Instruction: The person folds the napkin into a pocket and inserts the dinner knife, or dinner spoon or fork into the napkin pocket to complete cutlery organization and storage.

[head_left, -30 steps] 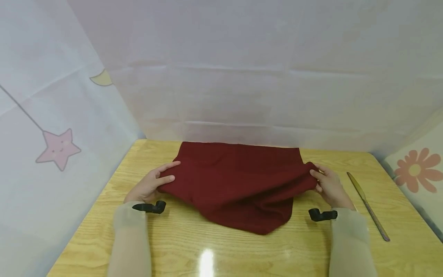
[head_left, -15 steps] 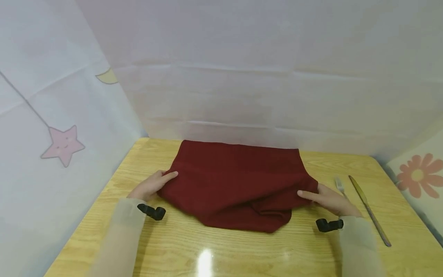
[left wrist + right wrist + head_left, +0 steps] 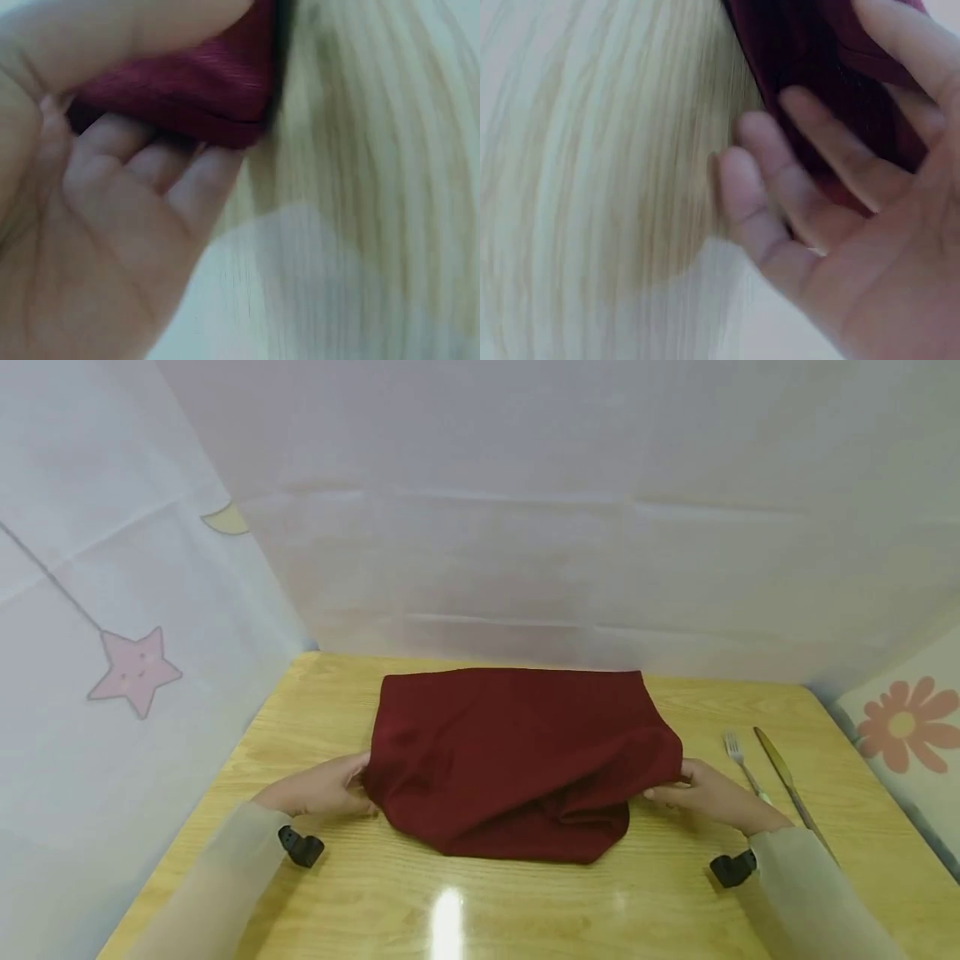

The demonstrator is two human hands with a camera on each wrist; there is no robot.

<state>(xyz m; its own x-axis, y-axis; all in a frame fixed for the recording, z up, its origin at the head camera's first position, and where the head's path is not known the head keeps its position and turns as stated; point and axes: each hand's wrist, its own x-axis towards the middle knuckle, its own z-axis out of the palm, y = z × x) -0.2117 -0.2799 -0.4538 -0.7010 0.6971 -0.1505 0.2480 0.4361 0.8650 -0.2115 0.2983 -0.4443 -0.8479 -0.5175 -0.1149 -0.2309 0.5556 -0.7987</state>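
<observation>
A dark red cloth [image 3: 517,752] lies folded and rumpled in the middle of the wooden table [image 3: 480,902]. My left hand [image 3: 358,783] pinches its left edge. In the left wrist view the thumb lies over the cloth [image 3: 187,90] and the fingers [image 3: 120,150] curl beneath it. At the right edge my right hand [image 3: 663,792] holds the fabric the same way. The right wrist view shows its fingers [image 3: 810,172] under the cloth [image 3: 817,45] and the thumb on top. The held edges are lifted slightly off the table.
A fork [image 3: 738,757] and a knife [image 3: 787,781] lie on the table just right of my right hand. White sheets with a star [image 3: 135,670] and a flower [image 3: 900,725] wall in the table on three sides.
Both hands have slid along the cloth's sides toward the near edge, still holding it. The near flap has drawn in and shortened. The fork came into sight as my right hand moved off it.
</observation>
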